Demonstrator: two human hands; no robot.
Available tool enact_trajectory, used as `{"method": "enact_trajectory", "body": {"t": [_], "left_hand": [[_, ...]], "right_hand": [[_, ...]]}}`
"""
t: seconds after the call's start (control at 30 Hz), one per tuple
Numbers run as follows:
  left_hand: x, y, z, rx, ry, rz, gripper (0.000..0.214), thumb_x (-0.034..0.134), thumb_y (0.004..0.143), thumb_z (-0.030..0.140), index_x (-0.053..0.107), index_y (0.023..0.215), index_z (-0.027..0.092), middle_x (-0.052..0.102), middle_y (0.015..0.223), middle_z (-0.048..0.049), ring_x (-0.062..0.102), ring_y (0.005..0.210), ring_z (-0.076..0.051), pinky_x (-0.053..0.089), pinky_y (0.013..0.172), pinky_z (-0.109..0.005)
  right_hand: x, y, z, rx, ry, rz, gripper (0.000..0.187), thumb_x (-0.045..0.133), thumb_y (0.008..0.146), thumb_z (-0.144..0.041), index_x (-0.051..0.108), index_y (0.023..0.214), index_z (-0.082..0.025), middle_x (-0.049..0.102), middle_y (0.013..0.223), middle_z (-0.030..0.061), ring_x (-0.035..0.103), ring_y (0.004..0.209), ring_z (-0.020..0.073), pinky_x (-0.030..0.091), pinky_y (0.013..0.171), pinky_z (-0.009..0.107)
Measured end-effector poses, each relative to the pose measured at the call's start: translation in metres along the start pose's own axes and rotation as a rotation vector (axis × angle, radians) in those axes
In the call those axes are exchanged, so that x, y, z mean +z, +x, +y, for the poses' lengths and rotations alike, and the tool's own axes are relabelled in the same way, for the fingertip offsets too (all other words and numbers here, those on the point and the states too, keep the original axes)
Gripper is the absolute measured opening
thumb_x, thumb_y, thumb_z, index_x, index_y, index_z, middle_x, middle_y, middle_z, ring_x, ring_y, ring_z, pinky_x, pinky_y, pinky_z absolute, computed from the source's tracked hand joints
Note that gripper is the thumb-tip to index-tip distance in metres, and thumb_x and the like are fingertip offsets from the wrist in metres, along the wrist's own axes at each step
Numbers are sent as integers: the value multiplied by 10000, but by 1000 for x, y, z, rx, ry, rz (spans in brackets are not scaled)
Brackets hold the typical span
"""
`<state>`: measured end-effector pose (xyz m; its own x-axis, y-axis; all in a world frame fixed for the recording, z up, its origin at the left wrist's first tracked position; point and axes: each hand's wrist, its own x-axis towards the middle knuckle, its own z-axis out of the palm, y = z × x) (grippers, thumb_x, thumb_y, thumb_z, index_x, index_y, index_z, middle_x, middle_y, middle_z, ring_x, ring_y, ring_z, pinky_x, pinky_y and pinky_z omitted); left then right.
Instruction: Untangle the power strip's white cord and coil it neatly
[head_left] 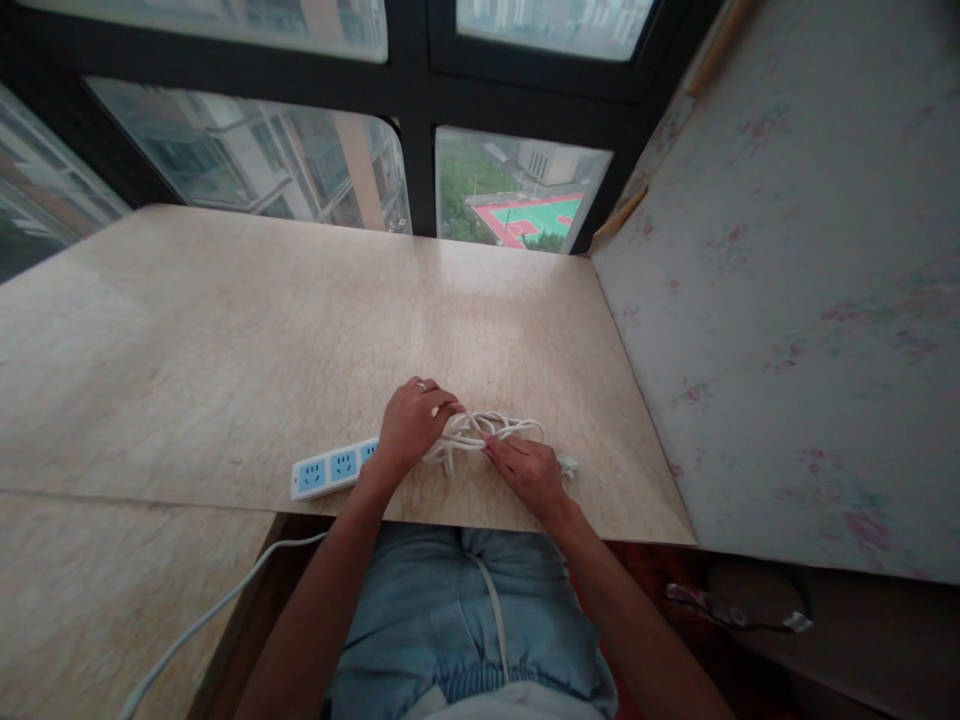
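A bundle of white power cord [517, 424] lies looped on the stone-patterned sill, between my two hands. My left hand [415, 420], with a ring on one finger, is closed on the bundle's left side. At the bundle's lower right, my right hand [527, 472] pinches the cord with thumb and fingers together. A white power strip [327, 474] with blue sockets rests to the left, its right end hidden behind my left hand and wrist. Just beyond my right hand, the cord's white plug [568, 466] sits on the sill, partly covered.
The beige sill [247, 330] reaches to a dark window frame [420, 180]. A flowered wall [787, 330] bounds it on the right. Another white cable [217, 607] runs down at the left over the near edge. A dark cable [742, 622] lies below right.
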<state>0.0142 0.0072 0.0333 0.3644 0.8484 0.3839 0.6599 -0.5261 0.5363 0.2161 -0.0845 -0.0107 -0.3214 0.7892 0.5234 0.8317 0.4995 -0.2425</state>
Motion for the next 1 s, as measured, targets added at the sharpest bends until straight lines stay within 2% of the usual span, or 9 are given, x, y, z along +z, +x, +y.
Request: {"method": "enact_trajectory", "body": {"t": [0.13, 0.23, 0.33, 0.43, 0.53, 0.63, 0.73, 0.8, 1.0], "left_hand": [[-5, -17, -5, -205, 88, 285, 184, 635, 845, 342, 753, 769, 223, 699, 777, -67, 604, 798, -226, 465, 771, -367], [-10, -25, -3, -262, 99, 309, 221, 606, 863, 350, 745, 789, 194, 701, 786, -72, 616, 803, -223, 475, 784, -367], [-17, -24, 2, -200, 123, 254, 233, 583, 877, 352, 732, 897, 174, 707, 881, -95, 620, 878, -238, 474, 835, -389], [-25, -15, 10, -14, 183, 132, 327, 608, 865, 346, 669, 1144, 187, 664, 1155, -131, 561, 1129, -281, 426, 946, -433], [-26, -1, 20, 245, 211, -147, 334, 612, 873, 296, 643, 1199, 230, 621, 1284, -105, 456, 1297, -282, 351, 1027, -447], [-19, 14, 28, 344, 279, -486, 199, 624, 866, 250, 715, 1042, 226, 711, 1078, -88, 580, 1142, -261, 399, 947, -412], [-13, 21, 28, 347, 345, -623, 112, 633, 853, 219, 744, 850, 202, 718, 858, -80, 641, 906, -238, 439, 796, -359], [-14, 21, 24, 343, 353, -549, 116, 629, 852, 206, 734, 808, 189, 707, 841, -80, 632, 873, -238, 438, 743, -342], [-33, 5, 12, 171, 245, -154, 166, 582, 893, 250, 724, 841, 180, 696, 843, -80, 621, 815, -213, 455, 697, -321]], "right_hand": [[4, -2, 0, -12, -4, 49, 227, 533, 961, -259, 734, 1029, -178, 714, 689, 29, 639, 607, 113, 439, 581, 222], [4, -1, -2, -6, -42, 67, 213, 546, 955, -262, 733, 1028, -191, 707, 673, 19, 629, 592, 110, 424, 566, 223], [1, 1, -3, -13, -76, 56, 205, 550, 953, -261, 733, 1019, -195, 707, 674, 18, 627, 597, 114, 415, 562, 230], [-2, 2, -4, -17, -93, 26, 215, 534, 962, -270, 736, 997, -206, 707, 674, 16, 622, 599, 115, 412, 569, 237], [-4, 2, -4, -13, -111, 5, 225, 521, 968, -278, 732, 996, -207, 699, 664, 11, 611, 593, 119, 406, 573, 246], [-6, 4, -4, -19, -114, -9, 216, 527, 962, -261, 732, 974, -194, 694, 667, 18, 606, 597, 131, 400, 575, 263], [-10, 6, -3, -11, -97, -63, 217, 521, 962, -250, 731, 977, -195, 708, 718, 37, 622, 649, 143, 420, 615, 272], [-13, 7, -2, -9, -91, -97, 215, 522, 961, -259, 727, 994, -205, 718, 752, 41, 633, 684, 146, 432, 646, 273], [-19, 11, 1, -35, -101, -79, 200, 547, 949, -284, 728, 954, -198, 718, 726, 24, 635, 664, 145, 422, 649, 279]]}}
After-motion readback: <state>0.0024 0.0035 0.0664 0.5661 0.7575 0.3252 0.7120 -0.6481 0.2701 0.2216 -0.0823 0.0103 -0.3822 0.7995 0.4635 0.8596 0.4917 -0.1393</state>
